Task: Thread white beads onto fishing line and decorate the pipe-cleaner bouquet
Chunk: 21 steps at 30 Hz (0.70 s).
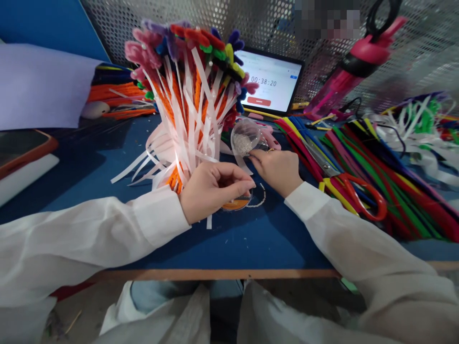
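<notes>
My left hand [215, 188] is closed in a pinch, thumb against forefinger; whatever is between the tips is too small to make out. Just right of those fingertips a thin string of small clear beads [264, 195] curves over the blue table. Partly behind the hand lies a round spool with an orange label [235, 204]. My right hand [278, 169] has its fingers drawn together at a tilted clear cup of tiny beads [243, 143]; its fingertips are partly hidden. Behind my left hand stands a bouquet of pipe-cleaner flowers [193, 95] with white ribbons.
Orange-handled scissors [362, 196] lie on bundles of coloured pipe cleaners [398, 186] at the right. A tablet showing a timer [268, 81] and a pink bottle [344, 71] stand at the back. Purple paper [39, 86] is at the left, white ribbon [426, 148] at far right.
</notes>
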Motion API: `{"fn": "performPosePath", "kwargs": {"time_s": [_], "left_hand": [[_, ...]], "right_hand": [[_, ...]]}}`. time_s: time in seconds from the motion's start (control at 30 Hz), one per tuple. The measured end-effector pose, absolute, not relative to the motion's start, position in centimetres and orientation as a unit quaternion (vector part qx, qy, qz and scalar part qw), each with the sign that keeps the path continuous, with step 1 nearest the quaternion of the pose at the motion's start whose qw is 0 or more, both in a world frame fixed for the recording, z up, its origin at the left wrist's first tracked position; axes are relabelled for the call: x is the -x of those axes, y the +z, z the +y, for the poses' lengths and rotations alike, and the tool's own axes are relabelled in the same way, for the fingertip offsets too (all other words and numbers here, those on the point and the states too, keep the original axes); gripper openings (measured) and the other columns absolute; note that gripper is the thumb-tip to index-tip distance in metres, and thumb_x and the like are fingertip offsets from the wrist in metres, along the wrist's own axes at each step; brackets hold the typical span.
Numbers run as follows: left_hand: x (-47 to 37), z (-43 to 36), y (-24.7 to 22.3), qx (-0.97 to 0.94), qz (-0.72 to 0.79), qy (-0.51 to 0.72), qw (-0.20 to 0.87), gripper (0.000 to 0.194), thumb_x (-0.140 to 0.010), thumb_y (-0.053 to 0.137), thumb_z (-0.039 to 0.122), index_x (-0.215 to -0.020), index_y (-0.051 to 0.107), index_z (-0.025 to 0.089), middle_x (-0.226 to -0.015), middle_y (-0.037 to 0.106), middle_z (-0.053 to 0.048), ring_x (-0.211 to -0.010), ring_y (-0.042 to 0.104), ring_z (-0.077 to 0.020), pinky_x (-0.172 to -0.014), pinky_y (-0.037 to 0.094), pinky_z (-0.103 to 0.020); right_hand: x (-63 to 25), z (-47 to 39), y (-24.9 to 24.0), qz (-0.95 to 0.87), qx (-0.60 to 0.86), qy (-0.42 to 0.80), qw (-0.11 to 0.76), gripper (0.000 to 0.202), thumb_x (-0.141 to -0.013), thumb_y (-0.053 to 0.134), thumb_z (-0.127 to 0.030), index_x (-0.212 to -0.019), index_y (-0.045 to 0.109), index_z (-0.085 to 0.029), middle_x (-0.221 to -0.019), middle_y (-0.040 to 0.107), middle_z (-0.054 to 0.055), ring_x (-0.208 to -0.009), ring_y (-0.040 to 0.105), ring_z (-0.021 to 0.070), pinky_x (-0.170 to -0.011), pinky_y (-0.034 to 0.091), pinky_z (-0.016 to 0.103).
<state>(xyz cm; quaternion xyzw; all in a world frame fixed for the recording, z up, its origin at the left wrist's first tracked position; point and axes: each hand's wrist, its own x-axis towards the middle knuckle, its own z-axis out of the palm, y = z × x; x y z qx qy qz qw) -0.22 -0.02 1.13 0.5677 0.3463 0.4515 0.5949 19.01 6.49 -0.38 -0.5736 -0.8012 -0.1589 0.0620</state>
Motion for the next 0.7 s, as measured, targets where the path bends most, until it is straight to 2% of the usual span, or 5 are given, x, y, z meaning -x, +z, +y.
{"fn": "performPosePath", "kwargs": {"time_s": [0.3, 0.53, 0.7], "left_hand": [[0.21, -0.01, 1.09, -0.564, 0.346, 0.45, 0.6, 0.023, -0.07, 0.084, 0.03, -0.076, 0.072, 0.011, -0.064, 0.072, -0.003, -0.054, 0.064, -0.0092, -0.049, 0.05, -0.017], [0.25, -0.05, 1.0, -0.563, 0.34, 0.452, 0.603, 0.019, -0.071, 0.084, 0.025, -0.077, 0.073, 0.011, -0.064, 0.072, -0.002, -0.056, 0.064, -0.0072, -0.051, 0.05, -0.014], [0.22, 0.03, 0.86, -0.568, 0.34, 0.45, 0.6, 0.024, -0.07, 0.084, 0.031, -0.077, 0.072, 0.011, -0.065, 0.073, -0.004, -0.056, 0.065, -0.0099, -0.051, 0.051, -0.018]], "right_hand": [[-18.86, 6.33, 0.14, -0.803, 0.573, -0.166, 0.018, 0.041, -0.101, 0.036, -0.034, -0.116, 0.073, -0.026, -0.086, 0.075, 0.012, -0.071, 0.062, 0.0221, -0.058, 0.019, 0.031], [-19.02, 6.56, 0.27, -0.821, 0.547, -0.166, 0.004, 0.04, -0.101, 0.035, -0.029, -0.113, 0.072, -0.021, -0.089, 0.076, 0.014, -0.073, 0.062, 0.0211, -0.057, 0.019, 0.032], [-19.09, 6.79, 0.3, -0.819, 0.548, -0.17, -0.002, 0.038, -0.1, 0.038, -0.028, -0.114, 0.072, -0.02, -0.091, 0.077, 0.013, -0.073, 0.062, 0.021, -0.057, 0.02, 0.031]]}}
